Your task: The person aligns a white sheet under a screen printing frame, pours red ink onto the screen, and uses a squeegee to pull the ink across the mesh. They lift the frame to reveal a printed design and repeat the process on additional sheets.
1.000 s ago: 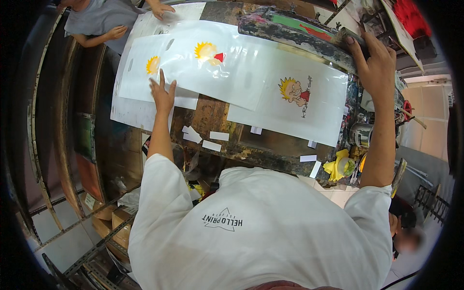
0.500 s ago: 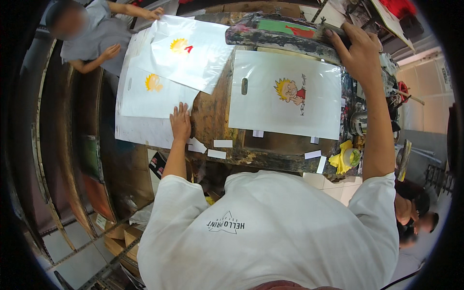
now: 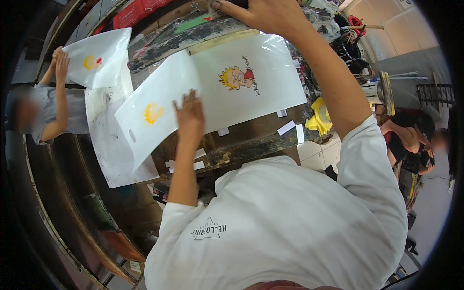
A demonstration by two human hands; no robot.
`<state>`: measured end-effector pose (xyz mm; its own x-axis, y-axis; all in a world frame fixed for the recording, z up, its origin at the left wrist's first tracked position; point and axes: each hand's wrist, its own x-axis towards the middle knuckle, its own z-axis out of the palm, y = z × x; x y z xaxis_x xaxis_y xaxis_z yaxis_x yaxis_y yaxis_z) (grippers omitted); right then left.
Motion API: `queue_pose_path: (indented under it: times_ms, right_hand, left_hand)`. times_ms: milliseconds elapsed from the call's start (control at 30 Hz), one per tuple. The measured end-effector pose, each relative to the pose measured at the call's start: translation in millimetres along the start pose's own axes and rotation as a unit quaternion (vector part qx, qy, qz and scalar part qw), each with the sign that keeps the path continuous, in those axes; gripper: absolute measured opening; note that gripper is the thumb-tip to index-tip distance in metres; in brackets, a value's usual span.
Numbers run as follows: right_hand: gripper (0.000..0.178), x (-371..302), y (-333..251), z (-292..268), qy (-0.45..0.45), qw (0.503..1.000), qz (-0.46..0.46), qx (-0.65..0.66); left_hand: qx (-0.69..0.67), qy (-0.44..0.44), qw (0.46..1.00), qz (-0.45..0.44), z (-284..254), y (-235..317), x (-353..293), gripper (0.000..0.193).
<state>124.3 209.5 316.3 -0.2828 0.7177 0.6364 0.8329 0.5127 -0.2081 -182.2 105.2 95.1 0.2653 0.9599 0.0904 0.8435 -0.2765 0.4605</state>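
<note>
My left hand (image 3: 190,116) lies with fingers spread on a white plastic bag (image 3: 137,118) bearing a yellow print of a cartoon head. The bag's right part is bent up and overlaps a second white bag (image 3: 275,72), which carries a fuller cartoon print in yellow, red and black. At the top edge my right hand (image 3: 270,14) grips the end of a raised, paint-stained screen-printing frame (image 3: 183,41); its fingertips are partly cut off. At the left a co-worker's hands (image 3: 59,63) hold another white bag (image 3: 99,60) with a yellow and red print.
Small white paper strips (image 3: 286,127) lie along the table's near edge. A yellow cloth (image 3: 319,117) sits at its right corner. White sheeting (image 3: 108,159) covers the table's left end. Rack shelves (image 3: 72,193) stand at the left; other people (image 3: 411,133) are at the right.
The yellow-printed bag has shifted right onto the second bag with my left hand. The co-worker has lifted the red-and-yellow one away leftward. My right hand stays on the frame; the view has turned.
</note>
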Motion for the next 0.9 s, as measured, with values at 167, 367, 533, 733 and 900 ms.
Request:
queue_pose_path:
  times_ms: [167,367,533,733,900]
  right_hand:
    - [0.055,4.8,-8.3,-11.2,-0.142,0.983,0.069,-0.092]
    - [0.054,-2.3,3.5,2.3,-0.038,0.999,0.014,-0.021]
    - [0.052,2.6,2.2,-5.0,-0.065,0.997,0.021,-0.035]
    - [0.059,6.3,6.5,8.3,-0.052,0.998,-0.004,-0.035]
    - [0.061,6.1,10.2,-2.0,-0.065,0.997,0.011,-0.040]
  left_hand:
    - [0.048,0.008,0.994,0.094,112.0,101.5,0.8,0.052]
    - [-0.003,-0.079,0.992,0.096,171.2,134.2,-4.2,0.105]
    - [0.013,-0.098,0.975,0.197,165.7,76.3,-18.6,0.124]
    - [0.072,-0.114,0.977,0.164,178.0,110.8,-46.5,0.124]
    - [0.071,-0.103,0.975,0.186,189.1,121.2,-56.0,0.119]
